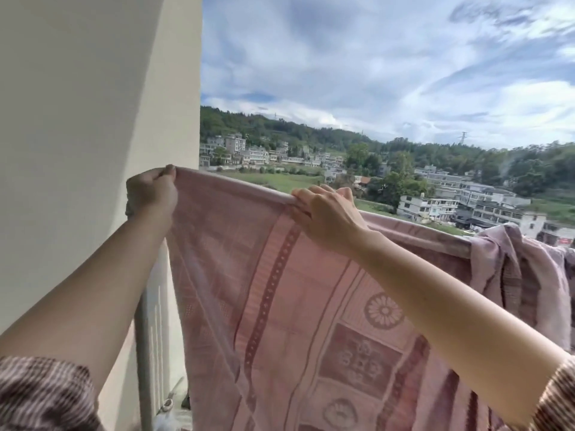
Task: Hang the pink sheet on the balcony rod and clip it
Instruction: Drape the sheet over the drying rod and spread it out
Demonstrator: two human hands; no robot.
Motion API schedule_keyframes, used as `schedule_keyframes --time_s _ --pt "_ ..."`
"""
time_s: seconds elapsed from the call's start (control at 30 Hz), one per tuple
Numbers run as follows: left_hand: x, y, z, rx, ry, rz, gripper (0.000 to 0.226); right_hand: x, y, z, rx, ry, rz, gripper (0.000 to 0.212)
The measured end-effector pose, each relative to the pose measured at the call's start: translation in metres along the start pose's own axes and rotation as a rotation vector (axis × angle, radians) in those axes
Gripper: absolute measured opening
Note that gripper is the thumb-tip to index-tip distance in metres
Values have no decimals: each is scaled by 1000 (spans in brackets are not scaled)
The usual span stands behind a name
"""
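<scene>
The pink sheet (280,290), woven with flower and square patterns, hangs draped over the balcony rod, which the cloth hides. My left hand (152,189) is closed on the sheet's top left corner, close to the wall. My right hand (326,213) grips the top fold of the sheet a little to the right, fingers curled over the edge. Further right the sheet bunches into a crumpled heap (513,262) on the rod. No clip is visible.
A cream wall (93,119) stands at the left. A grey metal post and white railing bars (149,337) run down below my left hand. Beyond the sheet lie open air, fields, buildings and wooded hills.
</scene>
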State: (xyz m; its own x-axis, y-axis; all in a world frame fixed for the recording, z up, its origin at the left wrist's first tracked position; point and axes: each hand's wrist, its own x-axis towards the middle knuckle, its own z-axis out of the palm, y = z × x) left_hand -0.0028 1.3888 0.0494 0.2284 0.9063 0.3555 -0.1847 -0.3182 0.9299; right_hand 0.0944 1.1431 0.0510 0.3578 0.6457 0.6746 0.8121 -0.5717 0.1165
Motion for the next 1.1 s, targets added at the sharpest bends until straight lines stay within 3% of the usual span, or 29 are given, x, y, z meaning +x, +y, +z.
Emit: schedule_keyframes --time_s 0.13,0.23,0.3,0.37,0.47,0.57,0.7,0.8,0.9,1.0,1.1 --pt "7 -32 -6 278 104 115 31 -26 10 5 -50 -10 40 37" --pt "-13 -32 3 345 165 136 28 -60 26 3 -43 54 70 38" --pt "-39 -29 19 363 171 263 33 -84 46 -1 -73 115 110 37" --pt "-80 -19 44 341 54 494 34 -107 74 -11 -108 220 216 32" --pt "-152 -1 86 330 -283 794 30 -140 114 -36 -213 329 474 27" --pt "-220 18 125 334 -562 999 29 -162 136 -51 -264 327 650 39" --pt "-281 35 173 422 -765 967 43 -166 149 -68 -285 237 632 46" --pt "-295 32 195 554 -734 923 43 -172 158 -83 -286 193 625 40" --pt "-297 27 205 566 -625 910 41 -181 171 -81 74 181 646 41" --pt "-300 25 212 598 -577 907 43 -193 198 -92 707 274 894 34" --pt "-306 26 214 623 -516 869 42 -210 239 -116 915 359 1003 31"
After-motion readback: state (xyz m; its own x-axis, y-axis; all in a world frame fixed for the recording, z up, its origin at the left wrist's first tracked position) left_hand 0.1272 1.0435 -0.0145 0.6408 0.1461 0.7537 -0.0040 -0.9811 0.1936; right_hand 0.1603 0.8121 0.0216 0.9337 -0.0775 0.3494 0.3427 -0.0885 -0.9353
